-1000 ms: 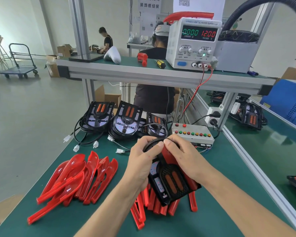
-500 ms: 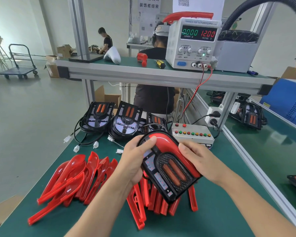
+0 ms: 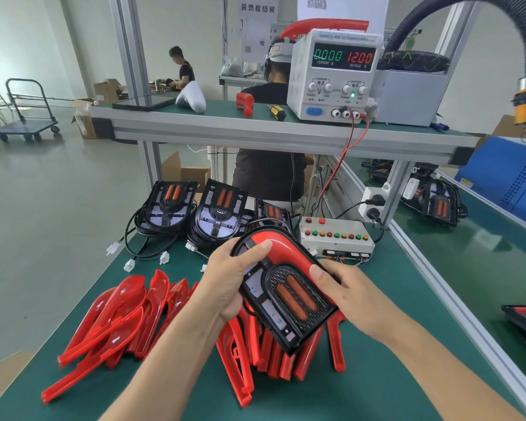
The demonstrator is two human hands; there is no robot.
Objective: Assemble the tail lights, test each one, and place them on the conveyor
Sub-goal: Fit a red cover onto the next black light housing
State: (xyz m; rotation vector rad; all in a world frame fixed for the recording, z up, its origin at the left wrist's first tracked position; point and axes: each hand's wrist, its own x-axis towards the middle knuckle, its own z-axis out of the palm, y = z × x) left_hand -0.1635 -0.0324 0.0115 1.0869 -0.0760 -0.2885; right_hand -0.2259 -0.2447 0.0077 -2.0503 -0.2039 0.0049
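— Tail light (image 3: 286, 294): where is it?
— Centre of the frame, held tilted above the red lenses (image 3: 274, 347) on the green worktop (image 3: 377, 390).
— And each grip?
— Left hand (image 3: 225, 287) clasps its left edge, thumb on the red lens cover; right hand (image 3: 343, 293) clasps the right edge.
— Behind?
— More black housings (image 3: 216, 214), upper centre.

Your left hand (image 3: 225, 284) and right hand (image 3: 343, 291) are bare: no gloves, rings or watch. Both your forearms are uncovered all the way down to the frame's lower edge, with no sleeve showing.
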